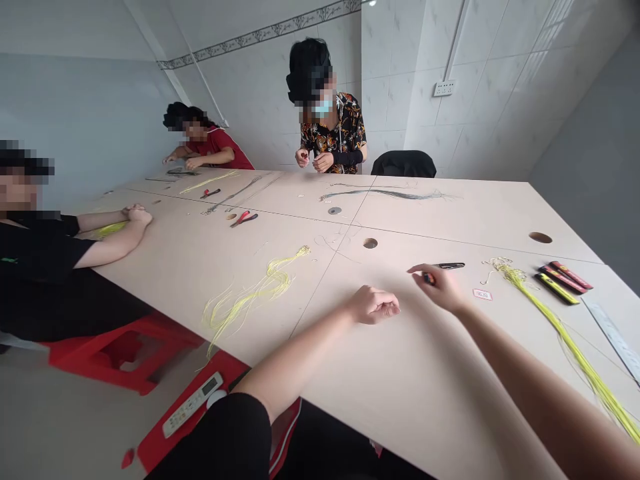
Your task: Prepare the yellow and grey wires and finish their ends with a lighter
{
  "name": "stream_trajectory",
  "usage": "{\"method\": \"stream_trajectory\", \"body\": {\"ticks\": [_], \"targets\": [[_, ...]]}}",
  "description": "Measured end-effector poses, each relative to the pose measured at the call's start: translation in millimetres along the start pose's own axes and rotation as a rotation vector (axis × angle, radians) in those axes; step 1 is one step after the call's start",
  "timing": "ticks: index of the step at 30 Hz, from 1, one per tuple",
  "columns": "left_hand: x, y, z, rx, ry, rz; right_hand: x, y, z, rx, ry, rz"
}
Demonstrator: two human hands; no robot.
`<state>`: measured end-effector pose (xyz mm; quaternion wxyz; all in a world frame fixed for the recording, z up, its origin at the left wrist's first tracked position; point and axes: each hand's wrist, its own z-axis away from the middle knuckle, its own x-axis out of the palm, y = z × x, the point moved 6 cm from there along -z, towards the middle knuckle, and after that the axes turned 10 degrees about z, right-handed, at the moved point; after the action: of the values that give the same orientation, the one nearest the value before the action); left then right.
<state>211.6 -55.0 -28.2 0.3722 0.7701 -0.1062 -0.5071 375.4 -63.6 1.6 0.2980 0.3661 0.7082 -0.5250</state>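
Note:
My left hand (375, 305) rests at the table's front middle with its fingers curled in. What it holds, if anything, is hidden. To its right, my right hand (443, 290) is closed around a small dark object (429, 277) with an orange patch, mostly covered by the fingers. Just beyond that hand lie black thread snips (451, 265). A small red-edged label (483, 294) is close by on the right. Farther right, a long bundle of yellow lines (550, 317) with hooks at its far end runs toward me.
Dark and yellow cases (565, 280) and a ruler (613, 337) lie at the right. Another yellow bundle (270, 283) and red-handled pliers (244, 219) are left on the table (400, 393). Round holes (371, 243) pierce the top. Several people sit around it.

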Motion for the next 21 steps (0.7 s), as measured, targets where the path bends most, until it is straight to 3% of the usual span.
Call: {"method": "stream_trajectory", "body": {"ticks": [4, 8, 14, 17, 21], "targets": [[-12.8, 1, 0, 0.063, 0.089, -0.101, 29, -13, 8, 0.033, 0.013, -0.126], [-17.1, 5, -3, 0.116, 0.12, -0.271, 32, -6, 13, 0.056, 0.024, -0.14], [-19.7, 34, 0, 0.148, -0.049, -0.393, 33, -11, 12, -0.024, -0.037, -0.036], [-43.7, 41, 11, 0.121, -0.033, -0.428, 33, -11, 12, -0.041, -0.046, -0.012], [-85.9, 29, 36, -0.015, 0.077, -0.451, 35, -9, 12, -0.048, -0.062, 0.017]]}}
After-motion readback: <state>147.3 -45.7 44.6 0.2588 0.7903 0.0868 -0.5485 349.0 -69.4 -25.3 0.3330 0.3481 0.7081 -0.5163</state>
